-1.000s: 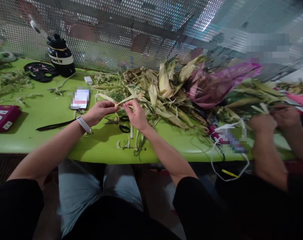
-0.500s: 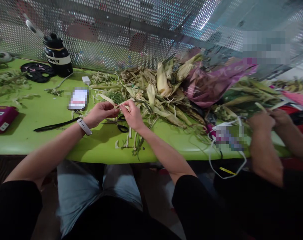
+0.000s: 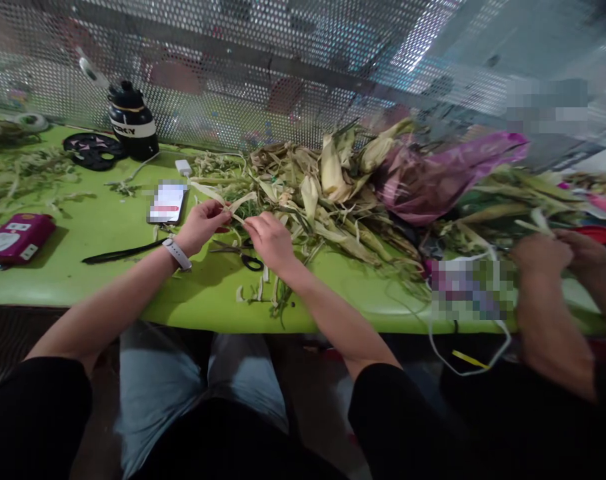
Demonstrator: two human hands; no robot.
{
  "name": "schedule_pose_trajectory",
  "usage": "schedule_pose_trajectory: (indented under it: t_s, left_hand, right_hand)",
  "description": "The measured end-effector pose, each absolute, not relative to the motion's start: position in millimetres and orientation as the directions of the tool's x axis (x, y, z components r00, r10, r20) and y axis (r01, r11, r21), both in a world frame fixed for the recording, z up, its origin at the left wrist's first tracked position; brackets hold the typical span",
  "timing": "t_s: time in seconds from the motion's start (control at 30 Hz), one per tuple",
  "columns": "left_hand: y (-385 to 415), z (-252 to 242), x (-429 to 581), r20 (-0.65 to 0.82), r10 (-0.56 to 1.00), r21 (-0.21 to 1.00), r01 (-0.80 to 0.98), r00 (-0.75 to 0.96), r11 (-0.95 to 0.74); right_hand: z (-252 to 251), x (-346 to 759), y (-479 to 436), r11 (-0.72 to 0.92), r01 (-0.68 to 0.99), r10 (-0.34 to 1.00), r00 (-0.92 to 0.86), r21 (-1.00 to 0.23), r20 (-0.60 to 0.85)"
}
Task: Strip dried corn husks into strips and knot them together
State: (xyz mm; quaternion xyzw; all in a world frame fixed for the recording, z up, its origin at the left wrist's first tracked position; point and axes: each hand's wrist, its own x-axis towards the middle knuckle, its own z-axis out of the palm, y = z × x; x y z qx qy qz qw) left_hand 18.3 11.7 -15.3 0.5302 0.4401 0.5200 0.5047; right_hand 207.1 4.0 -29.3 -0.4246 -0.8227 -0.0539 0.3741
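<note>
The letters "ERGY" can be read on the black bottle's (image 3: 133,115) white band (image 3: 141,131).

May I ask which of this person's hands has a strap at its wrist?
The left hand, wearing a pale strap; the right hand has none.

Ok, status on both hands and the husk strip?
Left hand pinching husk strip. Right hand pinching it too. Scissors close by, partly hidden by right hand.
</note>
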Motion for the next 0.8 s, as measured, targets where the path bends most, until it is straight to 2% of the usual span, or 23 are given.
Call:
schedule_pose_trajectory:
  t_s: [0.1, 0.2, 0.3, 0.4, 0.47, 0.7, 0.8]
  left_hand:
    - [13.9, -18.9, 17.4, 0.208, 0.971, 0.961, 0.161, 0.118, -0.225]
    - [12.6, -15.8, 17.3, 0.348, 0.905, 0.846, 0.333, 0.245, -0.416]
    - [8.5, -8.3, 17.5, 0.377, 0.846, 0.78, 0.363, 0.378, -0.51]
    - [3.7, -2.0, 17.3, 0.339, 0.837, 0.812, 0.316, 0.429, -0.491]
    - [1.6, -0.6, 17.2, 0.337, 0.84, 0.838, 0.271, 0.426, -0.474]
    - [6.7, -13.2, 21.6, 0.4, 0.851, 0.873, 0.14, 0.341, -0.467]
    - [10.2, -15.9, 22.1, 0.345, 0.892, 0.933, -0.004, 0.293, -0.36]
  right_hand:
    - [-25.6, 204.6, 1.7, 0.637, 0.767, 0.593, -0.424, -0.077, 0.684]
    - [-22.1, 205.1, 4.8, 0.662, 0.744, 0.569, -0.423, -0.088, 0.705]
    - [-23.4, 208.9, 11.0, 0.65, 0.702, 0.665, -0.342, -0.291, 0.664]
    - [-26.7, 211.5, 13.4, 0.56, 0.592, 0.809, -0.238, -0.579, 0.538]
    - [-27.5, 211.2, 12.0, 0.508, 0.497, 0.856, -0.203, -0.704, 0.475]
    - [-26.7, 202.3, 7.4, 0.431, 0.289, 0.902, -0.156, -0.855, 0.402]
    - [-22.4, 200.5, 6.8, 0.293, 0.146, 0.949, -0.166, -0.945, 0.269]
